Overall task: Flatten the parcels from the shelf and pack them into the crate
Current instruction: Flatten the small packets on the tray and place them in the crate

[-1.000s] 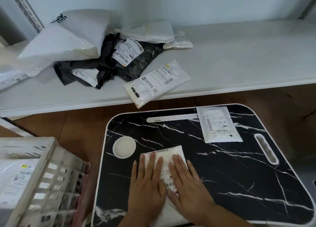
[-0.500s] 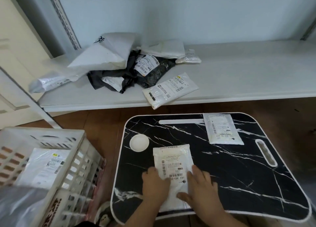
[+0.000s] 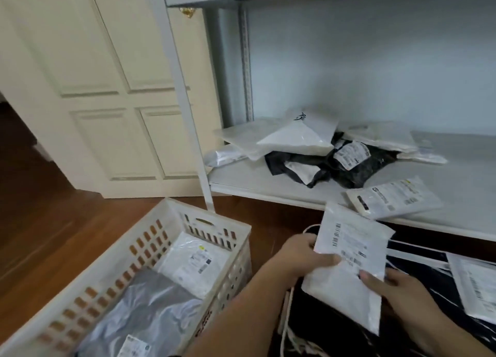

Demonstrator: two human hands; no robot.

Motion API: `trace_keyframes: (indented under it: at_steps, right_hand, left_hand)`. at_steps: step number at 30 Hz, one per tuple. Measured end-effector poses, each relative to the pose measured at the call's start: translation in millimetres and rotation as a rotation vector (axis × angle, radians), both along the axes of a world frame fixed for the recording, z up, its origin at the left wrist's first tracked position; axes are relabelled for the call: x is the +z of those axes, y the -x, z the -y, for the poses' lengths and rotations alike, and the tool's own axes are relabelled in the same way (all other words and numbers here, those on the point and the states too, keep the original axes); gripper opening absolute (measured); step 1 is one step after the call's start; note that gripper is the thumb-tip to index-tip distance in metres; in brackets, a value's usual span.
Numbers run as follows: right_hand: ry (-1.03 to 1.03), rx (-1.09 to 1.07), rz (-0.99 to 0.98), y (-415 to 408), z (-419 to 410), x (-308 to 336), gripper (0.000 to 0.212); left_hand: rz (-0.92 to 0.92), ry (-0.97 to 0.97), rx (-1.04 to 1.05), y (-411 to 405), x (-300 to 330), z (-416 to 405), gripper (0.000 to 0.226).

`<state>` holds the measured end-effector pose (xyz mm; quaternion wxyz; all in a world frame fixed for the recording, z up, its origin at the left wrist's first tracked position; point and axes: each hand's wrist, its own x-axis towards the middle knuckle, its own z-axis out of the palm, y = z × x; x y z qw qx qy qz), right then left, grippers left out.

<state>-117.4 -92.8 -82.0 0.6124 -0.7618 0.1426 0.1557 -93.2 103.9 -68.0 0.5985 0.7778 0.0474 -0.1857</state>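
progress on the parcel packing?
Done: two parcels lie in the crate, a white one and a grey one. In hand: both hands, left and right, hold a white parcel. Left: the shelf pile, plus one on the black table.

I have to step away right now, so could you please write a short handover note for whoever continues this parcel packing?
Left hand and right hand: both grip one flat white plastic parcel with a barcode label, lifted above the black marble-pattern lap table.
White slotted plastic crate, to the left: holds a white labelled parcel and a grey plastic parcel.
Another white labelled pouch lies on the table.
Left: put the held parcel into the crate, then the pouch, then flatten the pile of white and black mailers and the white pouch at the edge on the white shelf.
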Motion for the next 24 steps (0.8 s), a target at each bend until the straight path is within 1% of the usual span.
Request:
trace_keyframes:
  at_steps: [1,3,5,7,8,10,14,16,19,21,22,24]
  right_hand:
    - [0.002,0.033,0.040,-10,-20,7,0.021]
    - [0.000,0.089,0.129,-27,-62,18,0.017]
    - [-0.005,0.150,0.200,-42,-107,26,0.017]
    - [0.021,0.247,0.223,-51,-145,30,0.022]
    - [0.085,0.334,0.244,-55,-166,24,0.026]
    - [0.282,0.494,0.312,-58,-198,7,0.032]
    - [0.537,0.748,0.418,-57,-243,-31,0.044]
    - [0.685,0.920,0.409,-58,-256,-44,0.054]
    - [0.924,1.149,0.477,-69,-272,-64,0.063]
    - [1.021,1.266,0.502,-80,-280,-74,0.069]
    - [1.046,1.307,0.493,-86,-283,-80,0.074]
    - [1.054,1.351,0.459,-95,-284,-89,0.085]
  left_hand:
    - [0.000,0.043,0.024,0,8,-20,0.037]
    - [0.023,0.025,0.108,-1,18,-62,0.038]
    - [0.044,0.035,0.245,0,20,-106,0.029]
    - [0.026,0.100,0.399,3,17,-144,0.023]
    - [0.006,0.126,0.491,7,6,-167,0.021]
    - [-0.032,0.194,0.689,17,-23,-207,0.020]
    - [-0.177,0.431,1.133,31,-102,-262,0.035]
    - [-0.244,0.473,1.252,31,-131,-269,0.036]
    - [-0.382,0.517,1.291,21,-171,-269,0.030]
    - [-0.441,0.538,1.263,8,-190,-262,0.034]
    - [-0.457,0.510,1.256,2,-199,-260,0.034]
    - [-0.524,0.342,1.202,-7,-215,-252,0.032]
